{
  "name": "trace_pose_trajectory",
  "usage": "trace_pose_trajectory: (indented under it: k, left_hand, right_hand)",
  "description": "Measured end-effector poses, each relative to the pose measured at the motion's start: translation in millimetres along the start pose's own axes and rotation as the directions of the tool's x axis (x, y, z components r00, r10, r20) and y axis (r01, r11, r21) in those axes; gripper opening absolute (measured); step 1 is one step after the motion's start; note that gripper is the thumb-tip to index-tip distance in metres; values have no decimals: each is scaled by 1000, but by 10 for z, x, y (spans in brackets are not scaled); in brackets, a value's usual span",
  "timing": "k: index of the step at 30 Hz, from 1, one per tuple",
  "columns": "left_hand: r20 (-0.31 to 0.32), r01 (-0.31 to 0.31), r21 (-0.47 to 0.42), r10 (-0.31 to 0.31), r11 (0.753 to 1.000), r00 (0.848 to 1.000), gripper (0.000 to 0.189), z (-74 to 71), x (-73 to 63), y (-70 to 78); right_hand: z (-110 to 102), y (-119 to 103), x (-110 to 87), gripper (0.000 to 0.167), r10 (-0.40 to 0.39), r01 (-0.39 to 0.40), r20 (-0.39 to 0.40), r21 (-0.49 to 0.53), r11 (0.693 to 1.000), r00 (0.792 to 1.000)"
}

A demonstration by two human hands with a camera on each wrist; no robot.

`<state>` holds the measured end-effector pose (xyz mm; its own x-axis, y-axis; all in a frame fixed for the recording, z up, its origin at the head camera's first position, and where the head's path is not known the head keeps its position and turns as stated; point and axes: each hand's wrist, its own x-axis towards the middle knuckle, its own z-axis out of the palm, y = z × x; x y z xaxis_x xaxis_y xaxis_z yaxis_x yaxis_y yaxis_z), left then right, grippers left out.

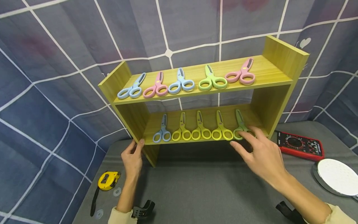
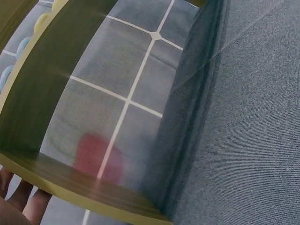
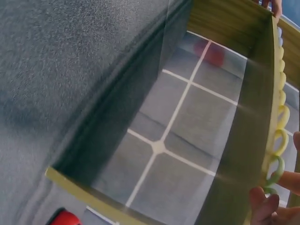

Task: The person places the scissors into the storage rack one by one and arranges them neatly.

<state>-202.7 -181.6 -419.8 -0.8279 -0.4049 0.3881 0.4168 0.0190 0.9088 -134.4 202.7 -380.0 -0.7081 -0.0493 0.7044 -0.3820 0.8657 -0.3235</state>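
A two-tier wooden shelf (image 1: 283, 63) stands against the wall with a row of children's scissors on each board. At its left side panel, my left hand (image 1: 132, 160) grips the edge, thumb on the front of the lower board and fingers (image 2: 35, 206) around the outside. On the lower board, from left to right, lie blue scissors (image 1: 163, 123), several yellow scissors (image 1: 199, 119) and green scissors (image 1: 239, 118) at the right end. My right hand (image 1: 263, 152) touches the green scissors' handles with extended fingers, its thumb by the board's front edge.
Blue, pink and green scissors (image 1: 209, 71) lie along the upper board. A yellow tape measure (image 1: 107, 180) and clear rings (image 1: 117, 191) lie at the left. To the right are a red multimeter (image 1: 300, 144) and a round white-faced object (image 1: 338, 177) on the grey cloth.
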Motion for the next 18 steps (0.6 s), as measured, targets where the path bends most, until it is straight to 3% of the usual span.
trace_pose_trajectory:
  k: [7, 18]
  left_hand:
    - [5, -11, 30, 11, 999, 1000, 33, -9, 1, -8]
    - [-15, 5, 17, -4, 1000, 1000, 32, -7, -9, 14]
  right_hand:
    - [93, 6, 76, 33, 11, -10, -54, 13, 1000, 998]
    - [88, 36, 113, 17, -36, 36, -20, -5, 999, 999]
